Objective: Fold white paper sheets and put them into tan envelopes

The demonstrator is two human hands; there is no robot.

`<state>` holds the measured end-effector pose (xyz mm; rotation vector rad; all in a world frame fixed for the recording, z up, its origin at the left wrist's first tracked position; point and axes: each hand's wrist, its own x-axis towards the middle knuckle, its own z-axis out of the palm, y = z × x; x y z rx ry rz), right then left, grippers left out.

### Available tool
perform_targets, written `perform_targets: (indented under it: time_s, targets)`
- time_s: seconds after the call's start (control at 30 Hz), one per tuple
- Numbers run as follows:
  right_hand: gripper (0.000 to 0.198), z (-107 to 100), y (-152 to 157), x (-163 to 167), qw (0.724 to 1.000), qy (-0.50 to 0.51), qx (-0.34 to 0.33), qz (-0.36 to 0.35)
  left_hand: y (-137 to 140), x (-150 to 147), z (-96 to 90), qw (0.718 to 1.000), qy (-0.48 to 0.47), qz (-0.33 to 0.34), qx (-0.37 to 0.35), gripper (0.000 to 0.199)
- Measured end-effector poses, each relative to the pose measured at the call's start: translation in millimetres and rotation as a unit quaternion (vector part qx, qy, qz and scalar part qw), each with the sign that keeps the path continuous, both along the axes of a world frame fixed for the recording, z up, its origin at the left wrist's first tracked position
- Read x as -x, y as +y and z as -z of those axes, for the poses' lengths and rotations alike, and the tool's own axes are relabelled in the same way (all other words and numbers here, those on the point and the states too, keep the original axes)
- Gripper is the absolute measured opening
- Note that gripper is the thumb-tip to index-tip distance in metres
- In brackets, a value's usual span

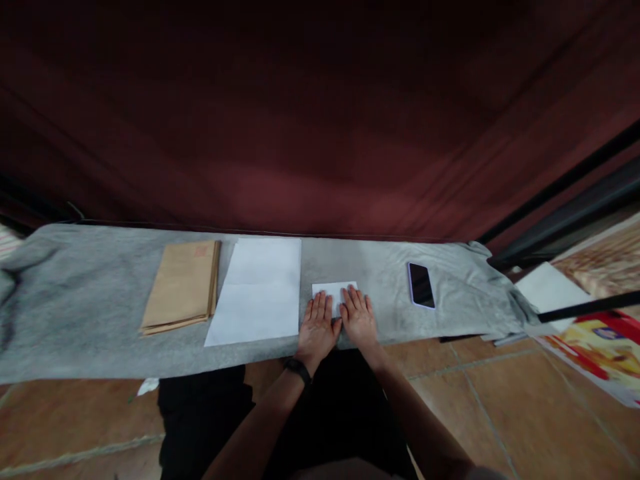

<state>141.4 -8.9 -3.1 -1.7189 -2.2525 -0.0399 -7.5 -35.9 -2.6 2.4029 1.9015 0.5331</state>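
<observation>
A small folded piece of white paper (pixel 336 289) lies on the grey cloth in front of me. My left hand (pixel 318 325) rests palm down over its left part, fingers stretched out. On the right part, my right hand (pixel 359 316) lies flat as well, its fingers slightly spread. Both hands hide the paper's near edge, and the two thumbs are close together. Just left of my left hand is a stack of larger white sheets (pixel 260 287).
A pile of brown paper envelopes (pixel 183 283) lies left of the white sheets. To the right is a phone (pixel 421 285) with a light purple case. Grey cloth (pixel 100 293) covers the narrow table. A dark red curtain (pixel 320 133) hangs behind, and a colourful box (pixel 600 350) stands at right.
</observation>
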Motion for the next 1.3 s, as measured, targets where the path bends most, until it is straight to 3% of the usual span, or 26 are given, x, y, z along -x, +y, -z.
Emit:
perform_targets:
  time_s: [0.57,0.93,1.1,1.3]
  targets:
    - [0.048,-6.5,-0.1,6.5,0.999,0.012,-0.002,0.03,2.2,2.1,0.0,0.999,-0.007,0.01,-0.035,0.063]
    - [0.048,-9.9,-3.6,9.6,0.998,-0.027,-0.011,0.049,4.3,0.8,9.1,0.994,-0.092,0.021,-0.059,0.064]
    - [0.044,-19.7,-5.2,13.9,0.998,-0.021,-0.031,0.053,4.5,-0.4,7.2,0.996,-0.077,0.016,-0.04,0.064]
    - [0.039,-45.2,-14.4,23.4,0.995,0.004,-0.065,0.075,3.7,0.5,7.7,0.994,-0.091,0.016,-0.053,0.063]
